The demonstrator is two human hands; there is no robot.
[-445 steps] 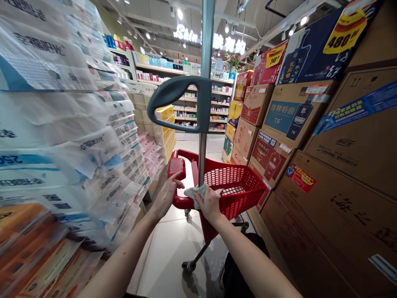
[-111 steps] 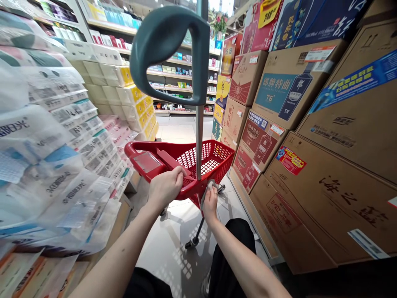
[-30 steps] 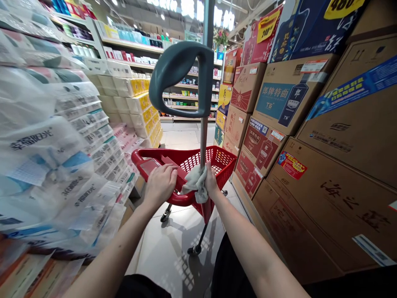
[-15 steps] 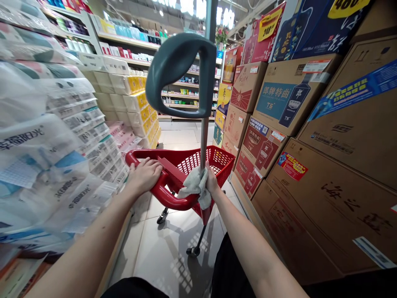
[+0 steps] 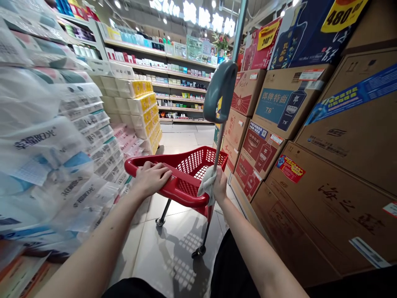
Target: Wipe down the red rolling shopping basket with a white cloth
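A small red plastic shopping cart (image 5: 186,198) on casters stands before me, its basket with a holed floor and sides. My left hand (image 5: 152,179) lies over the near rim at the left, fingers curled onto the red plastic. With my right hand (image 5: 220,187) I press a pale grey-white cloth (image 5: 207,182) around the lower part of the upright metal pole (image 5: 218,145); the hand is closed and some fingers are hidden behind pole and cloth. Higher on the pole, a dark grey loop handle (image 5: 214,95) is turned nearly edge-on to me. The pole leans slightly right.
Plastic-wrapped tissue packs (image 5: 58,157) are piled close on the left, with yellow-and-white packs (image 5: 144,111) beyond. Stacked cardboard cartons (image 5: 328,182) form a wall on the right. Tiled floor (image 5: 180,136) leads to stocked shelves (image 5: 182,80) at the back.
The cart and pole have turned, so the loop handle swung right and now shows edge-on. My left hand shifted right along the rim. The cloth and right hand moved slightly right.
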